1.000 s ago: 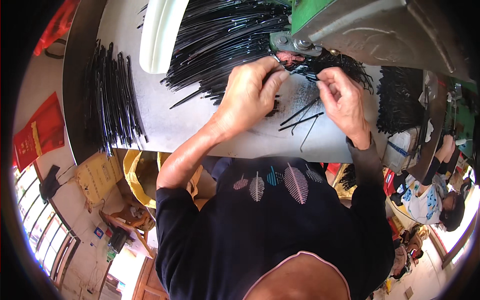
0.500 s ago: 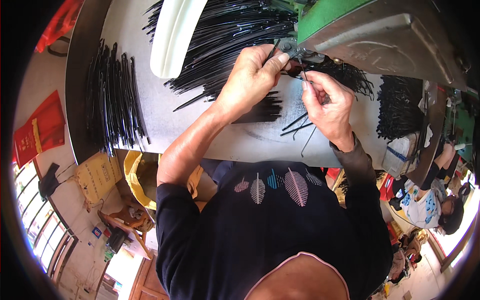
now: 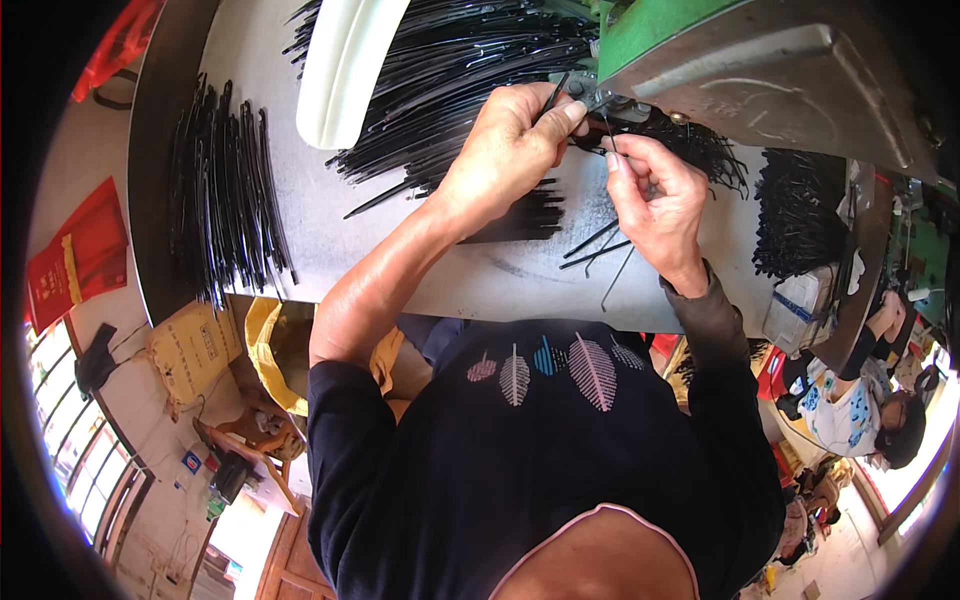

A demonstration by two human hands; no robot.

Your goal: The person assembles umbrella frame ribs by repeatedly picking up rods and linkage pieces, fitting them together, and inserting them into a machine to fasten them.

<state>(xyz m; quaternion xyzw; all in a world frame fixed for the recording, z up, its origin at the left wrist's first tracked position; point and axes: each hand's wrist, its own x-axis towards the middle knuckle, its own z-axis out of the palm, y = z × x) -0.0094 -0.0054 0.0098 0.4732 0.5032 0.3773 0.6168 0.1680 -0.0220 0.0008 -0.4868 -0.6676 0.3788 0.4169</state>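
Observation:
My left hand (image 3: 510,145) is closed, with thumb and fingers pinching a slim black rod (image 3: 556,92) whose end sticks up above the thumb. It sits beside the metal working parts (image 3: 575,90) of a green machine (image 3: 635,45). My right hand (image 3: 657,195) pinches a thin dark rod (image 3: 611,132), held nearly upright just under the machine. Where both rods meet the machine is partly hidden by the fingers. A large pile of glossy black rods (image 3: 470,65) lies behind and left of my left hand.
More black rods (image 3: 235,190) lie at the table's left, and a dense bundle (image 3: 800,215) at its right. A few loose rods (image 3: 595,250) lie near the front edge of the metal table (image 3: 450,285). A white curved piece (image 3: 350,75) overhangs the pile. Another person (image 3: 850,405) is at far right.
My left hand has shifted slightly right, and the rod in it leans a little more to the right. My right hand stays almost in place, still pinching the thin rod.

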